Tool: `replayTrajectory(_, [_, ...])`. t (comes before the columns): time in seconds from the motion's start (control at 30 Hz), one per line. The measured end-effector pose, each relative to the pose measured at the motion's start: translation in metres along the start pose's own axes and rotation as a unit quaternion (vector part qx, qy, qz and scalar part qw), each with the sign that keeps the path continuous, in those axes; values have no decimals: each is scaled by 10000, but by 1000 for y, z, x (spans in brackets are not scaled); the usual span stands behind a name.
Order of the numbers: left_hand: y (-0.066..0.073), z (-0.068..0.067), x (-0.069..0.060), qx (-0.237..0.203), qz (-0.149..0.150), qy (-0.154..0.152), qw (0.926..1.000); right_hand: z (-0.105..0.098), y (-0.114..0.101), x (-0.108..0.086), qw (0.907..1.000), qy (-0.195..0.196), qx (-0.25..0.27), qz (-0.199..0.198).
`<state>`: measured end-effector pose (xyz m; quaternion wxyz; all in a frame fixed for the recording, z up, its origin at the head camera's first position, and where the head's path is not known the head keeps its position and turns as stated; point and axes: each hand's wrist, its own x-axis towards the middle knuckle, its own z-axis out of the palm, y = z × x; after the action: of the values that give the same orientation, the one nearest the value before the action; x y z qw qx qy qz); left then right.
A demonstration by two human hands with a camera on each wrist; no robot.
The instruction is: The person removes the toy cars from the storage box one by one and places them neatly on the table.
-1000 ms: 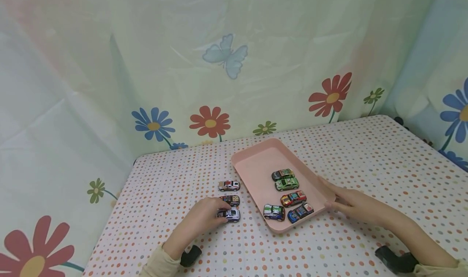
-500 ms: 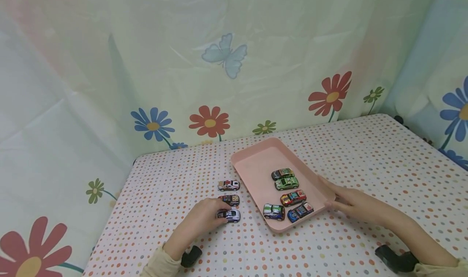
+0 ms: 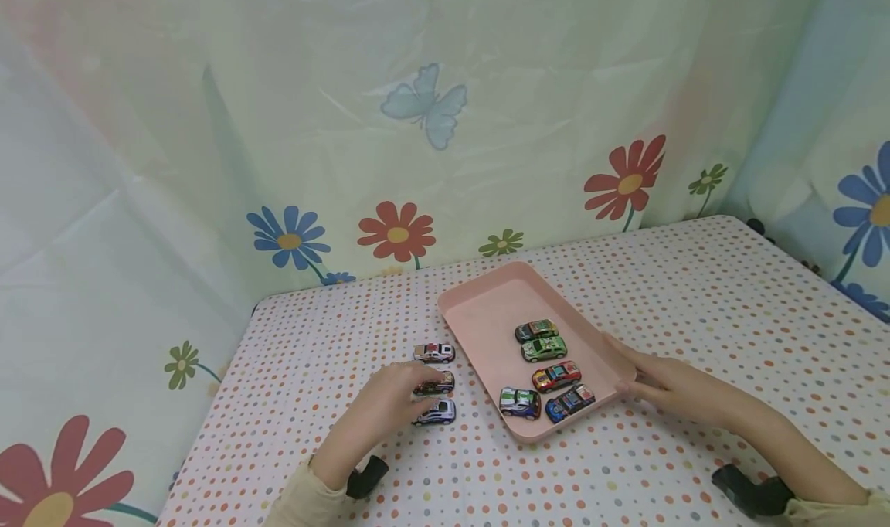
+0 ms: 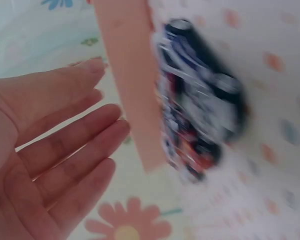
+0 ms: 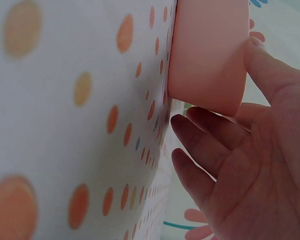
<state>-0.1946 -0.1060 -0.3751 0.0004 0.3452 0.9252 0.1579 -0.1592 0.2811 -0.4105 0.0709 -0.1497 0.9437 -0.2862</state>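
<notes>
My left hand (image 3: 384, 403) hovers over three toy cars lined up left of a pink tray (image 3: 480, 311). Its fingertips overlap the dark patterned car (image 3: 436, 385) in the head view, and its thumb is near the silver-white car (image 3: 439, 413). The left wrist view shows the fingers apart from the blurred cars, with nothing between them. Behind stands a white car (image 3: 434, 352) with red and tan markings. At the tray's near right corner, my right hand (image 3: 670, 388) holds the wall, thumb on the rim (image 5: 248, 50) and forefinger partly hidden outside; the lower fingers hang loosely.
Several toy cars lie in the tray's near part, among them a green car (image 3: 545, 348), a red-yellow car (image 3: 556, 376) and a blue car (image 3: 570, 403). A dotted cloth (image 3: 327, 341) covers the table. A flower-printed curtain (image 3: 528, 125) hangs behind and at the sides.
My left hand has lifted off the silver-white car and shifted slightly away from me, towards the dark car. My right hand and the tray have stayed in place.
</notes>
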Motion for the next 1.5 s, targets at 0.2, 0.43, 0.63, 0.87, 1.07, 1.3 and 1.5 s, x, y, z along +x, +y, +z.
replayTrajectory(0.2, [23,0,23,22,657,120,9978,-1,1,-1,9999,-110,93,38])
replayTrajectory(0.43, [42,13,49,-114,1040,-200,9943,-3,0,-1,9999,-109,105,-47])
replayTrajectory(0.63, [53,25,64,202,1215,-581,9907,-3,0,0,9999,-60,85,-80])
replayTrajectory(0.87, [59,34,73,352,1023,-922,9898,-3,0,0,9999,15,34,-101])
replayTrajectory(1.07, [61,37,75,251,895,-1032,9903,-2,1,0,9999,14,76,-64])
replayTrajectory(1.3, [63,40,77,286,950,-1046,9896,-1,1,0,9999,15,77,-64])
replayTrajectory(1.5, [68,41,77,291,860,-1092,9899,-3,0,0,9999,8,82,-102])
